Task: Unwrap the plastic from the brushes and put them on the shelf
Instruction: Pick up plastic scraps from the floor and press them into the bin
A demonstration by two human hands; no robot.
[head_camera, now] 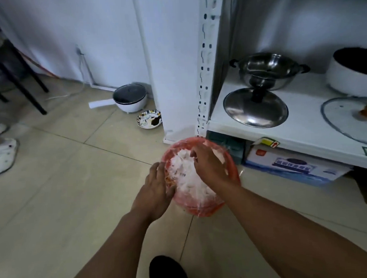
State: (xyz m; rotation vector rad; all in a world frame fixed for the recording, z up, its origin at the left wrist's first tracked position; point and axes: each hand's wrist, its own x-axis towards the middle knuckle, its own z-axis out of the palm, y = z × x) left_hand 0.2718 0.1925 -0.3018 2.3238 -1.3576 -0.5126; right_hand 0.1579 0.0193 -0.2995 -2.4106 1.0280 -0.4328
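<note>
A round orange-red bundle of brushes (201,206) wrapped in clear plastic sits between my hands, above the tiled floor, just in front of the white shelf (303,132). Bunched white plastic wrap (186,176) covers its top. My left hand (157,193) grips the bundle's left side. My right hand (208,165) lies on top, fingers pinching the bunched plastic. The single brushes inside cannot be told apart.
On the shelf stand a steel pot (267,70), its steel lid (255,108), a white pot (353,72) and a glass lid (350,120). Under the shelf lies a blue-white box (291,164). On the floor: a white cooker (130,98), a patterned bowl (149,120), black table legs (20,80).
</note>
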